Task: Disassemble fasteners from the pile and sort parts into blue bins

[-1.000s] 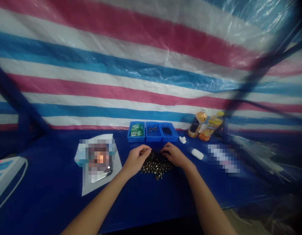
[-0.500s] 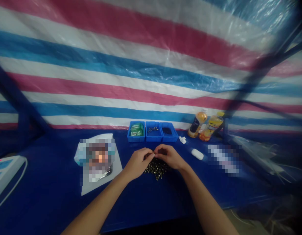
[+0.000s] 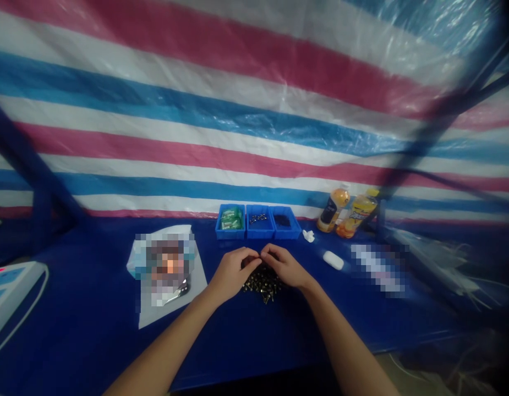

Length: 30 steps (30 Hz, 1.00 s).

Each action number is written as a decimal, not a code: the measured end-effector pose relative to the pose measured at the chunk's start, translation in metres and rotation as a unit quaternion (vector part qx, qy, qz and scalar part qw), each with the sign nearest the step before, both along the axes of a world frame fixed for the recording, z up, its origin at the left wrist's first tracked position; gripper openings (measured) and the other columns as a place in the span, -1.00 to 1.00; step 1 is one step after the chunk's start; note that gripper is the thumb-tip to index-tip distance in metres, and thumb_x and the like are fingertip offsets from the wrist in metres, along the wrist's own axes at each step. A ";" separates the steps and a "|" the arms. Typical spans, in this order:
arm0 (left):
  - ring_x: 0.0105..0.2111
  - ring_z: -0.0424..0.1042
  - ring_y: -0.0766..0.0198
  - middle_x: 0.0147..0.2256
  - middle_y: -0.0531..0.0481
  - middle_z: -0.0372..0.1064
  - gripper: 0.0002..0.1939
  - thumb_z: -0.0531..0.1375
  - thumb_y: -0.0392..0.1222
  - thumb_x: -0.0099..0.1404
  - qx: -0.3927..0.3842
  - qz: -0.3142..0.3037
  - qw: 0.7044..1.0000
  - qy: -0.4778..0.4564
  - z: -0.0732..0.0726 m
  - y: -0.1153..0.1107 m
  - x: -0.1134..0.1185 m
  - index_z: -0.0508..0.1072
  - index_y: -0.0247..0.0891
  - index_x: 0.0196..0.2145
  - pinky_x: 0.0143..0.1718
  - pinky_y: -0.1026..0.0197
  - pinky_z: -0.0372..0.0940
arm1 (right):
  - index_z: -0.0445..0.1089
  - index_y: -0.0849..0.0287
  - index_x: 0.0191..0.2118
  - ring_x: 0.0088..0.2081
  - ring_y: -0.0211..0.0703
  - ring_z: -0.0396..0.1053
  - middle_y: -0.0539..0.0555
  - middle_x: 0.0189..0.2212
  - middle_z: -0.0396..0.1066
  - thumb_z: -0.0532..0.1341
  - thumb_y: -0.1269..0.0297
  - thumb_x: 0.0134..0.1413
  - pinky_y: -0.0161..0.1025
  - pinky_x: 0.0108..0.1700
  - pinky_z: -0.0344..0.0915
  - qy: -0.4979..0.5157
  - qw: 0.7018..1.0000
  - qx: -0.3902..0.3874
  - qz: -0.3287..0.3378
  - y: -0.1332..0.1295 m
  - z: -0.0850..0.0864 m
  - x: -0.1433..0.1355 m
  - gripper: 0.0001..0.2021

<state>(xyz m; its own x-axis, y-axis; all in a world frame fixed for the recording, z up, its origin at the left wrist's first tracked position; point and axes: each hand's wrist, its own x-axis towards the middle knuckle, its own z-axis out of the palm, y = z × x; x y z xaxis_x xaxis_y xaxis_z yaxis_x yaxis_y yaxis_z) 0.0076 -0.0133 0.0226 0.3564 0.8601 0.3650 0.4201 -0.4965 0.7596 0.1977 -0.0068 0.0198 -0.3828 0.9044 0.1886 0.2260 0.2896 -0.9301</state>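
Note:
A pile of small dark and brassy metal pieces (image 3: 264,286) lies on the blue table (image 3: 254,341). Above its far part, my left hand (image 3: 236,270) and my right hand (image 3: 285,265) meet at the fingertips. Both are closed in a pinch; whatever sits between the fingers is too small to make out. Beyond the hands stand three blue bins side by side: the left one (image 3: 230,235) holds green and white packets, the middle one (image 3: 260,234) small metal parts, and the right one (image 3: 286,234) small dark parts.
Two bottles (image 3: 332,212) (image 3: 356,217) stand at the back right, near a crumpled tissue (image 3: 308,236) and a white rounded case (image 3: 333,260). A paper sheet (image 3: 155,313) with a blurred bag lies left. A white power strip (image 3: 15,280) sits far left.
The right hand's fingers have shifted slightly and look straighter. Both hands stay above the pile, and the view has moved very little.

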 end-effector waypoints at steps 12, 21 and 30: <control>-0.30 0.44 0.23 -0.32 0.04 0.49 -0.67 0.01 0.00 0.41 -0.035 -0.002 0.999 -0.019 0.004 -0.005 0.000 0.51 -0.19 -0.22 -0.25 0.25 0.24 | 0.26 0.17 -0.47 -0.56 -0.33 0.05 -0.05 -0.56 0.12 0.27 0.05 0.02 -0.31 -0.50 0.02 0.319 0.931 -0.164 -0.067 0.008 0.009 0.026 -0.69; -0.34 0.41 0.24 -0.34 0.05 0.47 -0.63 -0.01 0.03 0.41 -0.048 -0.002 0.999 -0.017 0.005 -0.005 -0.001 0.51 -0.20 -0.22 -0.30 0.24 0.22 | 0.42 0.20 -0.27 -0.67 -0.36 0.02 -0.09 -0.64 0.24 0.25 -0.14 -0.08 -0.33 -0.60 -0.10 0.087 0.945 -0.074 -0.307 0.031 -0.014 0.052 -0.54; -0.36 0.42 0.24 -0.35 0.03 0.47 -0.64 -0.01 0.02 0.39 -0.041 0.001 0.999 -0.011 0.007 -0.006 0.000 0.51 -0.21 -0.23 -0.34 0.25 0.24 | 0.50 0.16 -0.25 -0.52 -0.21 0.24 -0.02 -0.59 0.34 0.20 0.15 0.07 -0.25 -0.43 0.13 -0.173 0.962 0.061 -0.205 0.027 -0.021 0.053 -0.77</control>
